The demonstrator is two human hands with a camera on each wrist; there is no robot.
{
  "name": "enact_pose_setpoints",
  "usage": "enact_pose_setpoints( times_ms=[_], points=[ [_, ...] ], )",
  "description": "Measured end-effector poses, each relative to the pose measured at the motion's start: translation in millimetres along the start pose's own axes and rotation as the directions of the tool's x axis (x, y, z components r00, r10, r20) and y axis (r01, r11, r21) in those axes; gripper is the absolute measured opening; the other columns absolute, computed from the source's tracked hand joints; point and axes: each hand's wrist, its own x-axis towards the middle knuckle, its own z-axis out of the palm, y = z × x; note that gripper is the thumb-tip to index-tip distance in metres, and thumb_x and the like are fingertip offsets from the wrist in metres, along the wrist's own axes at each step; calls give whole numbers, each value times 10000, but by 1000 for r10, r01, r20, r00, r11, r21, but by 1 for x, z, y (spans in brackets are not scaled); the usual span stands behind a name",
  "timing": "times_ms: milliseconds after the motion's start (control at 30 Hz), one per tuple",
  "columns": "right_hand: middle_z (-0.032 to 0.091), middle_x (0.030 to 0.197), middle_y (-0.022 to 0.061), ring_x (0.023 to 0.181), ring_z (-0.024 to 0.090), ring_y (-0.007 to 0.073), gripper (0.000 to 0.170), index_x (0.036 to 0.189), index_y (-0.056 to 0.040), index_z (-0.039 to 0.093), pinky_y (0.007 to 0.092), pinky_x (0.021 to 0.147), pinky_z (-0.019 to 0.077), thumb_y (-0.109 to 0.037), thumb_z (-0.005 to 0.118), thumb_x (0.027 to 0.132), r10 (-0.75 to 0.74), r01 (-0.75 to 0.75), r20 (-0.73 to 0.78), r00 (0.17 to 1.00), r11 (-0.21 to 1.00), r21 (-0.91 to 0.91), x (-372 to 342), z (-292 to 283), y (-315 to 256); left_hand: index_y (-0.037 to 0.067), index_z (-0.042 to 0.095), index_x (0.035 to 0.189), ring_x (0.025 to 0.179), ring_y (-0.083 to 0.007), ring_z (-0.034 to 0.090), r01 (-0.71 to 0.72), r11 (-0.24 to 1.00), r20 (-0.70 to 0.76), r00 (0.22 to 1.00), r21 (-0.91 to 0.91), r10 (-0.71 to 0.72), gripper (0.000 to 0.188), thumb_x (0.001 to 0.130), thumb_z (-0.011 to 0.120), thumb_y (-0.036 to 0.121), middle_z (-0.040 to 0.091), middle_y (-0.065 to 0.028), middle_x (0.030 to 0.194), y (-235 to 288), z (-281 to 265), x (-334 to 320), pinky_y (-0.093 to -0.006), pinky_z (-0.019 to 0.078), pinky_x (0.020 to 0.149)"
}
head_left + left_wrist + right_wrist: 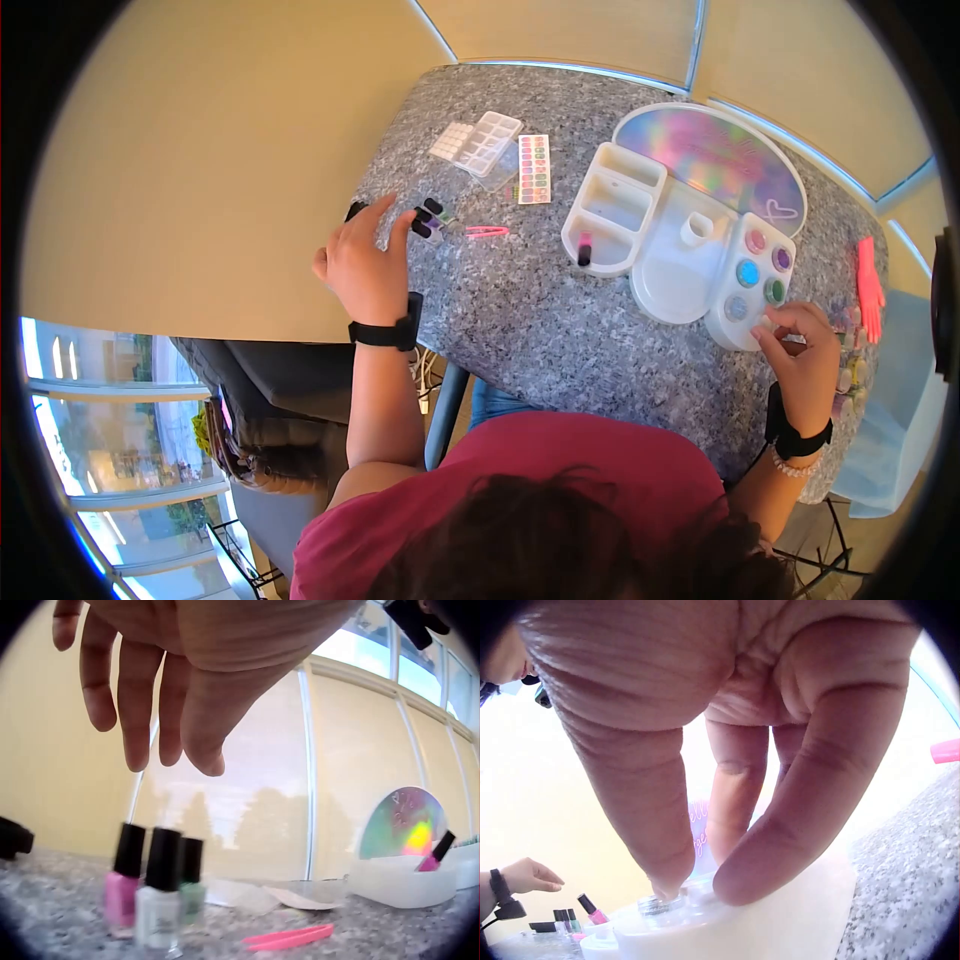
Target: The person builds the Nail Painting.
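Observation:
My left hand hovers over the table's left side, fingers spread and holding nothing. Below it stand black-capped nail polish bottles: pink, clear or white and green. Pink tweezers lie beside them. At the white manicure case, my right hand pinches a small, pale, clear pot between thumb and forefinger, low over the front corner of the pot holder. The fingers hide much of it. Right by the thumb sits a silver glitter pot; blue and green ones are seated nearby.
A pink-and-black nail polish bottle leans in the case's left compartment. The iridescent lid stands behind. White trays and a nail sticker sheet lie at the back. A pink practice hand and several small bottles line the right edge.

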Motion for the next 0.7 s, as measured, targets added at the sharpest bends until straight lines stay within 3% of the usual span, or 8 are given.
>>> enact_pose_setpoints(
  times_ms=[33, 133, 267, 367, 467, 500, 567, 700],
  points=[
    [706, 1149, 81, 846, 686, 126, 280, 1113, 25, 781, 265, 714, 639, 43, 897, 859, -7, 7, 0, 1000, 1000, -7, 0, 0, 1, 278, 860, 1232, 1102, -240, 747, 77, 997, 89, 993, 8, -77, 325, 945, 868, 431, 847, -21, 1100, -12, 4, -1, -480, 390, 1034],
    [715, 1132, 85, 871, 701, 139, 288, 1119, 27, 779, 270, 714, 633, 42, 897, 856, 1, -1, 15, 1000, 1000, -26, 0, -2, -1, 290, 869, 1200, 1114, -246, 758, 60, 998, 212, 976, -29, -52, 260, 999, 813, 444, 853, -34, 1139, -31, 18, -2, -479, 396, 1032],
    [745, 1141, 111, 910, 732, 196, 279, 1131, 22, 782, 304, 750, 633, -2, 894, 876, -38, 35, -18, 999, 992, -121, -4, -3, -23, 276, 873, 1186, 1056, -240, 776, 89, 991, 268, 962, -98, -60, 204, 1055, 759, 383, 854, -43, 1159, -36, 25, 0, -485, 379, 1058],
    [772, 1222, 150, 1023, 752, 352, 305, 1162, -24, 807, 404, 931, 613, -78, 886, 872, -255, 209, -53, 966, 880, -427, -9, 2, -61, 280, 871, 1195, 1048, -238, 777, 92, 987, 284, 957, -129, -53, 187, 1073, 740, 335, 854, -29, 1159, -30, 23, -1, -488, 362, 1076],
    [768, 1158, 128, 1082, 735, 344, 303, 1189, -61, 806, 426, 933, 606, -89, 843, 890, -421, 440, 136, 897, 817, -373, 0, 18, -100, 277, 862, 1215, 1041, -232, 769, 65, 987, 273, 962, -146, -23, 190, 1081, 729, 304, 853, -16, 1160, -31, 27, -2, -493, 348, 1090],
    [768, 1158, 128, 1082, 735, 344, 303, 1189, -61, 806, 426, 933, 606, -89, 843, 890, -416, 434, 132, 900, 818, -377, 6, 29, -107, 276, 856, 1229, 1038, -227, 765, 67, 989, 278, 960, -134, -27, 196, 1076, 736, 290, 852, -15, 1167, -29, 26, -3, -485, 347, 1096],
    [752, 1065, 100, 1079, 710, 320, 222, 1156, -83, 792, 447, 895, 605, -95, 748, 939, -528, 591, 266, 806, 741, -320, 19, 58, -113, 275, 850, 1244, 1036, -223, 760, 68, 990, 281, 959, -127, -30, 204, 1070, 743, 276, 850, -14, 1174, -31, 25, -6, -477, 346, 1103],
    [730, 1007, 79, 1041, 690, 291, 191, 1113, -101, 776, 451, 849, 595, -81, 678, 950, -529, 628, 340, 778, 674, -388, 46, 111, -110, 262, 841, 1227, 1029, -212, 755, 26, 989, 207, 978, -143, 4, 204, 1034, 778, 236, 848, -2, 1130, -35, 30, -12, -453, 352, 1111]
  ],
)
